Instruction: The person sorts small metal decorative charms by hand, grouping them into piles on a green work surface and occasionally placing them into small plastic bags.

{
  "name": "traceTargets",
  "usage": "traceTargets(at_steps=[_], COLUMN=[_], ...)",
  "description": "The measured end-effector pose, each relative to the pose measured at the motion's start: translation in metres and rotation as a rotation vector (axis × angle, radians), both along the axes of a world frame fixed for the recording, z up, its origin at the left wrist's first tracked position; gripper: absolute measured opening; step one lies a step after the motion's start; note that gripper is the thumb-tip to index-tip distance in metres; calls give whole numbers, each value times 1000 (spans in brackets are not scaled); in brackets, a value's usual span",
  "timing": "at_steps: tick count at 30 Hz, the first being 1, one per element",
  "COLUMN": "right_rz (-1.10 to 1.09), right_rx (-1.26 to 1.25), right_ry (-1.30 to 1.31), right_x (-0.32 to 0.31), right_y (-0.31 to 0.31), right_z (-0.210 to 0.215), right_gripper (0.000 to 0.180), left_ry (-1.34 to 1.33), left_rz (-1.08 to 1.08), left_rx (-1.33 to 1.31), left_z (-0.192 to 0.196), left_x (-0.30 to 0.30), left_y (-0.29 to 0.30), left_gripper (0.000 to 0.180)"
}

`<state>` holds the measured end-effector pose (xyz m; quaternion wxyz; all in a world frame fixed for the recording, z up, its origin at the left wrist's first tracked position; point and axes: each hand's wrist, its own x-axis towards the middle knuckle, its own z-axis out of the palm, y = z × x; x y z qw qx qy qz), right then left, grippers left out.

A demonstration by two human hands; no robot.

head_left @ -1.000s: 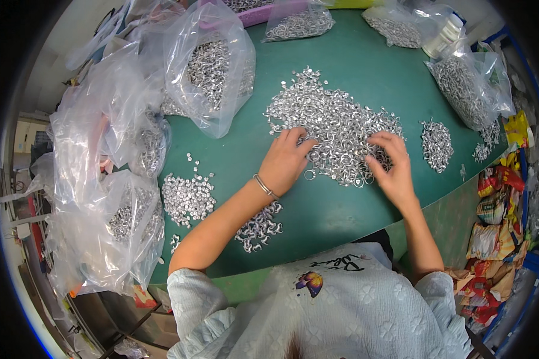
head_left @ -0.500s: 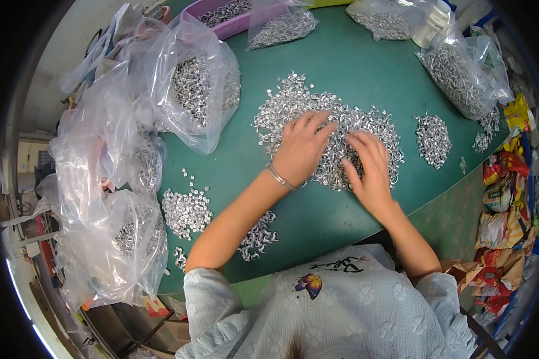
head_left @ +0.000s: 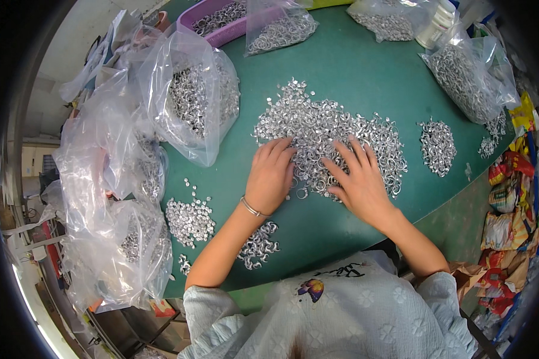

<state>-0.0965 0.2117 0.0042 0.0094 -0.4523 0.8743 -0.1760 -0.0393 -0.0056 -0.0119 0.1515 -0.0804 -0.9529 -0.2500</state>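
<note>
A wide pile of small silver metal rings and fittings (head_left: pixel 323 119) lies on the green table (head_left: pixel 335 221). My left hand (head_left: pixel 270 176), with a bangle at the wrist, is at the pile's lower left edge. Its fingers are bent and close together, and whatever is under the fingertips is hidden. My right hand (head_left: pixel 360 182) rests on the pile's lower middle, fingers spread and touching the pieces. Between the hands, a few loose rings (head_left: pixel 302 192) lie at the pile's near edge.
Smaller heaps surround the pile: small nut-like pieces (head_left: pixel 190 222), curved pieces (head_left: pixel 260 245) beside my left forearm, and another heap (head_left: pixel 438 148) at right. Clear bags of parts (head_left: pixel 194 102) crowd the left; another bag (head_left: pixel 464 81), a purple bin (head_left: pixel 233 31) and white bottle (head_left: pixel 435 25) stand farther back.
My left hand has pulled back off the pile's middle toward its lower left edge, its fingers drawing together. My right hand has shifted slightly left and down, its fingers spread over the pieces.
</note>
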Motion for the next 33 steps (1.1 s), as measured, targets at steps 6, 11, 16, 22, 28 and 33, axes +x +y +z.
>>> traceTargets(at_steps=[6,11,16,22,28,33], right_rz=[136,173,-84,-144,-216,-316], right_rx=[-25,-87,-395,-391,-347,-316], right_ry=[-67,-27,-133,-67,-133,-157], right_x=[13,22,-12,-66,-68,-66], right_y=[5,-2,10,-7,11,32], right_z=[3,-4,5,5,10,17], right_gripper=[52,34,17,14,14,14], left_ry=[-8,18,-88,-102,-25,-51], left_rz=[69,-113,-77,-29,-119,-184], left_rx=[70,43,46,115,101,100], left_z=[10,5,4,1,5,6], left_x=[-5,-41,-45,-35,-38,-41], left_y=[3,13,6,-4,-3,-10], left_gripper=[34,34,24,27,24,20])
